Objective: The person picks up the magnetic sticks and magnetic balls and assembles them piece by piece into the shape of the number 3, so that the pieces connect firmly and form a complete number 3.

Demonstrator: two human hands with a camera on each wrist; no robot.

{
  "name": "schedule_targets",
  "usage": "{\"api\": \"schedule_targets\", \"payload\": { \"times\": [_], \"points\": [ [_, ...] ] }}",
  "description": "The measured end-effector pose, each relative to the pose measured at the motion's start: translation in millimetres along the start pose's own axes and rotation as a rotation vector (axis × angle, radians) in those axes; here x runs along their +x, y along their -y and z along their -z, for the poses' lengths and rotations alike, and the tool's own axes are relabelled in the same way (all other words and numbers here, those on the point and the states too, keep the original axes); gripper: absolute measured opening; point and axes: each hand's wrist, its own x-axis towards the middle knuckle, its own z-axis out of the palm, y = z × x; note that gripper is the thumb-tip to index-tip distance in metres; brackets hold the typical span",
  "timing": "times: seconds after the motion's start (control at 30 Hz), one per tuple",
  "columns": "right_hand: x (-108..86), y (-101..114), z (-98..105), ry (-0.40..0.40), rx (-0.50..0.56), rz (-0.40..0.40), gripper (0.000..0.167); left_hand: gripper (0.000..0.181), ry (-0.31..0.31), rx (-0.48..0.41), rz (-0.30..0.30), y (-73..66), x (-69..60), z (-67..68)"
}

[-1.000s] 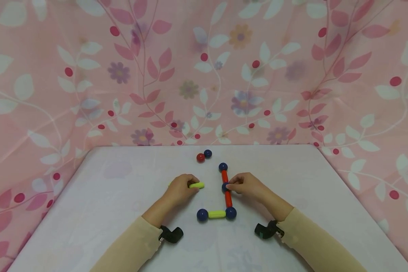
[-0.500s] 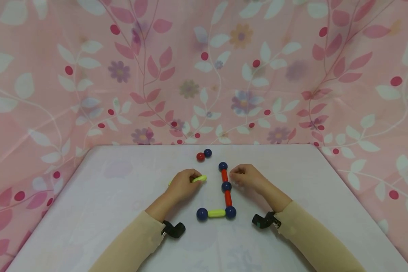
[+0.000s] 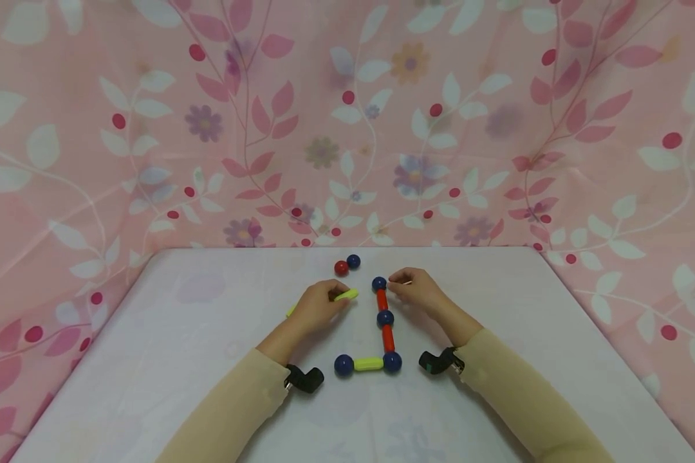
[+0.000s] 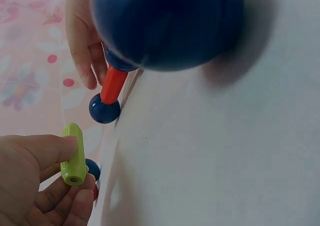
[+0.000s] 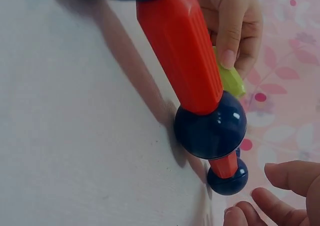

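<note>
My left hand (image 3: 317,307) pinches a yellow-green rod (image 4: 75,161) between thumb and fingers, raised left of a line of joined pieces. That line has a far blue ball (image 3: 379,283), a red rod (image 3: 382,300), a middle blue ball (image 3: 385,318), another red rod (image 3: 388,338) and a near blue ball (image 3: 392,362). From the near ball, a yellow-green rod (image 3: 368,364) runs left to one more blue ball (image 3: 344,365). Beside the far ball is my right hand (image 3: 419,292); in the right wrist view its thumb and fingers are apart, with nothing between them.
At the back of the white table (image 3: 197,360) lie a loose red ball (image 3: 341,267) and a loose blue ball (image 3: 354,262), side by side. Another yellow-green piece (image 3: 291,311) shows partly behind my left hand. A pink floral cloth (image 3: 347,180) hangs behind the table.
My right hand has let go of the middle blue ball and moved away along the line to the far ball. My left hand has moved slightly forward and right with its rod.
</note>
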Motion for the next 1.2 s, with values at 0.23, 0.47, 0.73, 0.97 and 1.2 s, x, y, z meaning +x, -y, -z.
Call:
{"api": "schedule_targets", "payload": {
  "times": [0.23,0.47,0.73,0.97,1.2],
  "points": [
    [12.6,-1,-6,0.004,0.009,0.036,0.032,0.024,-0.015,0.001,-0.011,-1.0,8.2,-0.4],
    [17.4,-1,-10,0.022,-0.005,0.068,0.036,0.025,-0.038,0.011,-0.03,1.4,19.0,-1.6],
    [18.3,3,-13,0.032,-0.051,0.074,0.037,0.025,-0.026,0.0,-0.007,-0.5,27.7,-4.3],
    [17.1,4,-14,0.021,-0.036,0.067,0.034,0.022,-0.014,0.004,-0.003,-1.9,37.6,-7.8],
    [17.9,1,-15,0.02,-0.026,0.059,0.034,0.02,0.017,0.024,-0.004,-3.0,43.6,-9.2]
  ]
}}
